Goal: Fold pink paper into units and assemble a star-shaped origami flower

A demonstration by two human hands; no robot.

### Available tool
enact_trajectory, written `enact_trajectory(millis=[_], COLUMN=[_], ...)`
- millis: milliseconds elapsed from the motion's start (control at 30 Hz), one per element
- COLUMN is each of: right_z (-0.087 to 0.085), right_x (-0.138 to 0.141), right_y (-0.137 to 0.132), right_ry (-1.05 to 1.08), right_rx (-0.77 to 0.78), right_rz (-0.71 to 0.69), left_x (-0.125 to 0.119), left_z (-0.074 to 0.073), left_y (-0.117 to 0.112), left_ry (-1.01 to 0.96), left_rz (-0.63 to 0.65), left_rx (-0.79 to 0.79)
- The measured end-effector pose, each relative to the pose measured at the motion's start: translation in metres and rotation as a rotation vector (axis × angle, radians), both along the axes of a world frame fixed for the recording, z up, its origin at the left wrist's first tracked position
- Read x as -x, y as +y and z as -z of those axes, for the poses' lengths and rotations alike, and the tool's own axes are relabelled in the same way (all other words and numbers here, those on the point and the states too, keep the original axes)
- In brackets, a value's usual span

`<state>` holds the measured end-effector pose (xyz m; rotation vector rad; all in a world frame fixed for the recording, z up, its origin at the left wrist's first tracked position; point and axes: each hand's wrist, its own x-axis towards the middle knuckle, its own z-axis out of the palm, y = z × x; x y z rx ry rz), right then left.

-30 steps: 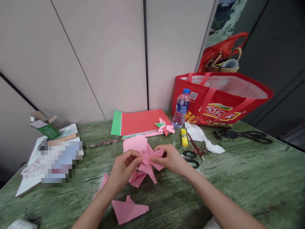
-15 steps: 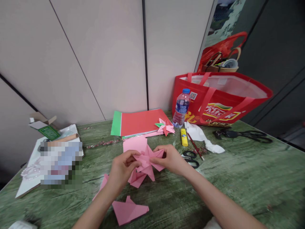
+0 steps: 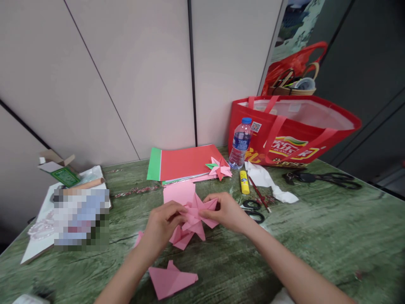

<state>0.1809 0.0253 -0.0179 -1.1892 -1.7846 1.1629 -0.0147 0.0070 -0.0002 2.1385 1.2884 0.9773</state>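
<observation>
We pinch pink star [image 3: 196,214] above bench [image 3: 310,236], left hand [image 3: 163,221] gripping its left side, right hand [image 3: 228,213] its right points; pink sheet [image 3: 179,192] lies just beyond; folded piece [image 3: 172,279] lies nearer us; glue stick [image 3: 244,182] and scissors [image 3: 257,217] lie right of right hand; bottle [image 3: 240,145] stands before red bag [image 3: 297,131].

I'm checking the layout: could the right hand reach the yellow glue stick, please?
Probably yes: nothing stands between the right hand and the glue stick, though that hand holds a pink star.
</observation>
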Motion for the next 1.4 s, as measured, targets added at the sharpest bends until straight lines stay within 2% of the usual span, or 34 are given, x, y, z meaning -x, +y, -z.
enact_trajectory(millis=[267, 633, 900, 1100, 1400], right_z=[-0.001, -0.002, -0.009, -0.009, -0.007], right_x=[0.001, 0.001, 0.005, 0.005, 0.006], right_y=[-0.001, -0.001, -0.007, -0.008, -0.007], right_ry=[-0.007, -0.007, 0.074, 0.084, 0.084], right_rx=[0.002, 0.009, 0.063, 0.087, 0.056], right_rz=[-0.002, 0.002, -0.094, -0.089, -0.073], left_x=[-0.001, -0.003, -0.010, -0.012, -0.009], left_z=[-0.002, 0.004, 0.002, 0.005, 0.005], left_y=[-0.002, -0.001, -0.007, -0.008, -0.005], left_ry=[0.056, -0.113, -0.040, -0.092, -0.131], left_rz=[0.019, 0.008, -0.111, -0.157, -0.084], left_rx=[0.072, 0.156, 0.076, 0.041, -0.021])
